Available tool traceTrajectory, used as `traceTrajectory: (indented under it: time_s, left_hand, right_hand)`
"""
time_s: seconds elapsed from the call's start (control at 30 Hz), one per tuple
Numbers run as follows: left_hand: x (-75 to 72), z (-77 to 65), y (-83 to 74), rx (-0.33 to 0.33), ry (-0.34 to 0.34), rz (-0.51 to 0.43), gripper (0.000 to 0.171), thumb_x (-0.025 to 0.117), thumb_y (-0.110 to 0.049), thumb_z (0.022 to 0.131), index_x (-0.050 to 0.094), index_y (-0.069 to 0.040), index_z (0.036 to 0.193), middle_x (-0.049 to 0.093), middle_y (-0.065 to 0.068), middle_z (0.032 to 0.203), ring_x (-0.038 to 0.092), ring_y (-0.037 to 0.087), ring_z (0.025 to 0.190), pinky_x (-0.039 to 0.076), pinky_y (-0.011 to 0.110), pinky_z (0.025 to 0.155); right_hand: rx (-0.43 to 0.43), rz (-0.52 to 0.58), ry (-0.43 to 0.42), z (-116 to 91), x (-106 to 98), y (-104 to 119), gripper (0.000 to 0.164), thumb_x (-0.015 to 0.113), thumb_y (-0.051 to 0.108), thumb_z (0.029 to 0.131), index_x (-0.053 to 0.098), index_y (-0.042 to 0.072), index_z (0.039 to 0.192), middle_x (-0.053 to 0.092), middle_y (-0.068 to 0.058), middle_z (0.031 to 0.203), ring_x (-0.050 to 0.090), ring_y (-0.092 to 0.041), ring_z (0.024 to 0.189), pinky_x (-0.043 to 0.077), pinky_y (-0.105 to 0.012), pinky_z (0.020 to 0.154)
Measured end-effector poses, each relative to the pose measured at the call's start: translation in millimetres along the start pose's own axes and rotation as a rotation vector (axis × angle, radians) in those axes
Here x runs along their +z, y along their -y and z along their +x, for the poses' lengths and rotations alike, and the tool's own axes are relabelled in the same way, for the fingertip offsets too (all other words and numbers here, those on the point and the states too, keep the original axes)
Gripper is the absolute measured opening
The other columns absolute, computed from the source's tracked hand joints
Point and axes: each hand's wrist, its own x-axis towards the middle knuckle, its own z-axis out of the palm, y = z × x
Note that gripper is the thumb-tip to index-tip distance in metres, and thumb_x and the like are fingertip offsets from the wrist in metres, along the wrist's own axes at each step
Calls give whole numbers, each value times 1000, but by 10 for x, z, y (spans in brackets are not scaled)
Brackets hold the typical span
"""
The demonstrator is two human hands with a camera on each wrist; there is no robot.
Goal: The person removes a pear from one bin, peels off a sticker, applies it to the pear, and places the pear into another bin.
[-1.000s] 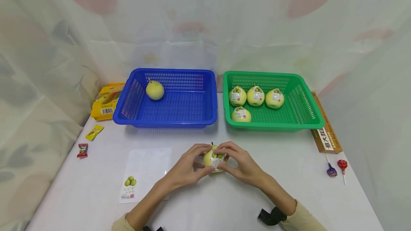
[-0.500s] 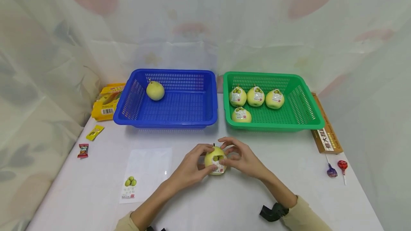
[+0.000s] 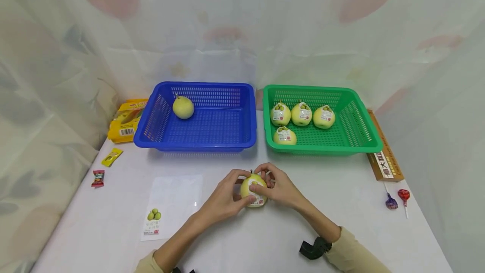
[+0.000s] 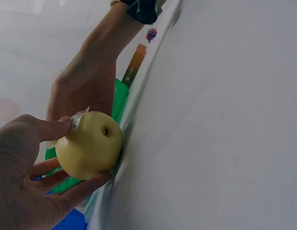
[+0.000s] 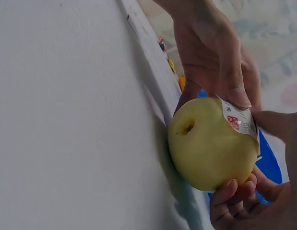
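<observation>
Both hands hold a pale yellow pear [image 3: 245, 185] just above the front middle of the table. A white label [image 5: 242, 120] with a fruit picture and a red stamp lies on its side, one edge standing slightly off the skin in the left wrist view. The left hand [image 3: 223, 199] grips the pear from the left, its thumb on the label's lower edge and its fingers round the far side. From the right, the right hand [image 3: 283, 188] sets its thumb across the label's upper part, with curled fingers behind the fruit. The pear's stem points away.
A blue basket [image 3: 204, 144] holds one unlabelled pear [image 3: 183, 107]. Several labelled pears [image 3: 302, 114] sit in the green basket [image 3: 326, 151]. A label sheet [image 3: 176, 197] lies left of the hands. Sweets, a yellow bag [image 3: 126, 121], lollipops [image 3: 403, 195] and a brown box [image 3: 386, 163] line the sides.
The right fingers lifted briefly from the pear and now touch it again, the thumb lying over the label's picture. The pear has turned slightly; the left hand keeps its grip.
</observation>
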Motion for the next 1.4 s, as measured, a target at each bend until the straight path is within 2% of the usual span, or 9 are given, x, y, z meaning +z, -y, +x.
traceTrajectory:
  time_s: [0.17, 0.3, 0.4, 0.5, 0.63, 0.77, 0.93, 1.2, 1.4]
  left_hand:
    - [17, 18, 5, -20, 6, -75, 66, 87, -13, 93, 51, -6, 148, 56, 15, 154, 65, 37, 136, 67, 20, 86]
    - [15, 21, 3, -27, -7, -32, 70, 90, -15, 90, 50, -8, 148, 57, 12, 153, 66, 35, 135, 69, 28, 90]
    - [8, 22, 16, -44, -9, 3, 70, 89, -18, 91, 50, -9, 148, 57, 11, 154, 67, 33, 135, 66, 39, 103]
    - [-6, 39, 46, -98, 6, -74, 62, 83, -21, 96, 50, -10, 148, 55, 13, 157, 65, 40, 138, 65, 42, 105]
    - [-16, 82, 86, -208, 12, -269, 46, 72, -24, 105, 53, -9, 144, 53, 17, 158, 59, 50, 143, 70, 36, 85]
    - [-9, 128, 108, -256, -25, -329, 36, 69, -25, 108, 56, -8, 138, 54, 18, 153, 60, 49, 142, 69, 31, 74]
    - [-33, 129, 131, -222, -7, -325, 36, 72, -25, 107, 59, -11, 138, 55, 17, 156, 61, 48, 142, 69, 30, 78]
    - [-76, 91, 136, -80, 50, -182, 65, 88, -18, 92, 55, -12, 148, 52, 17, 161, 59, 47, 144, 52, 54, 122]
    - [-65, 99, 139, -110, 30, -210, 59, 82, -18, 97, 55, -11, 149, 54, 17, 157, 60, 44, 143, 63, 34, 107]
  right_hand:
    - [10, -55, -37, 33, 32, 36, 30, 82, 29, 97, 64, 10, 111, 52, 1, 84, 48, -8, 75, 39, -17, 64]
    - [62, -21, -42, 72, 28, 20, 21, 74, 28, 104, 65, 9, 104, 56, 3, 82, 50, -6, 71, 40, -16, 61]
    - [59, 45, 16, 53, -18, -30, 19, 70, 23, 107, 66, 5, 110, 62, -1, 90, 54, -5, 73, 45, -15, 60]
    - [12, 132, 107, -7, -77, -95, 21, 71, 13, 106, 63, 1, 121, 61, -6, 102, 58, -6, 84, 51, -16, 68]
    - [-77, 202, 169, -86, -103, -162, 35, 77, 4, 99, 59, 0, 129, 59, -12, 110, 58, -7, 97, 56, -15, 81]
    - [-160, 159, 150, -131, -64, -163, 45, 85, 6, 93, 59, 2, 130, 60, -14, 112, 56, -7, 100, 58, -19, 80]
    - [-187, 89, 108, -152, -33, -142, 51, 90, 8, 89, 59, 7, 131, 60, -12, 113, 55, -12, 100, 60, -26, 75]
    - [-107, 165, 106, -83, -81, -151, 33, 77, 6, 100, 60, 2, 128, 59, -12, 105, 59, -12, 93, 58, -20, 77]
    - [-37, 194, 80, -18, -41, -120, 25, 73, 10, 103, 62, -1, 123, 59, -5, 97, 61, -10, 81, 61, -23, 67]
